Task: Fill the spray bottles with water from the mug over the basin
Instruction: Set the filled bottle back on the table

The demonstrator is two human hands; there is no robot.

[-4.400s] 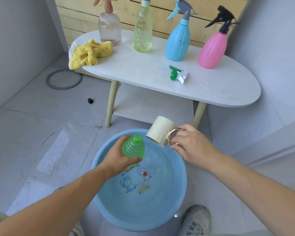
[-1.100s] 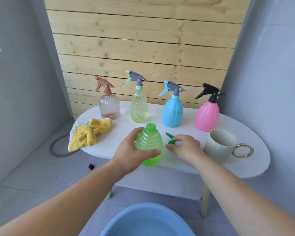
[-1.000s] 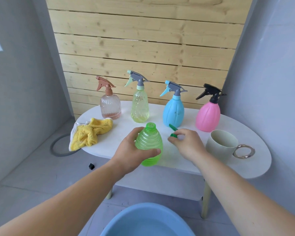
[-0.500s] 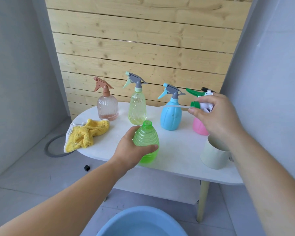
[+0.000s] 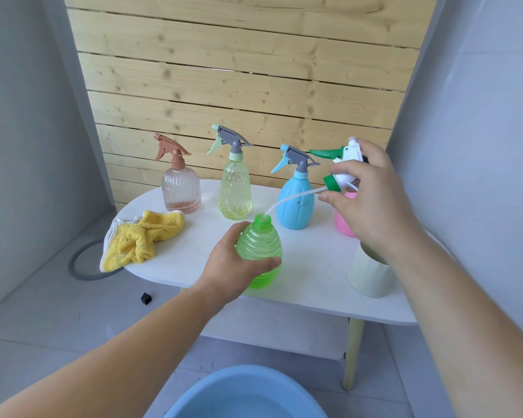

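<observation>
Two grips: left grip (image 5: 228,268) holds green bottle (image 5: 259,244) (uncapped), right grip (image 5: 370,203) sprayer (image 5: 344,162).

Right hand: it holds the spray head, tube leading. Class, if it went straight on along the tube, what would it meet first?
Probably the open mouth of the green bottle, gripped by the left hand: the tube from the spray head in the right hand seems to end there, though depth is unclear.

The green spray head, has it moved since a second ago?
Yes. The right hand lifted the spray head off the table, up to the top of the blue bottle.
</observation>
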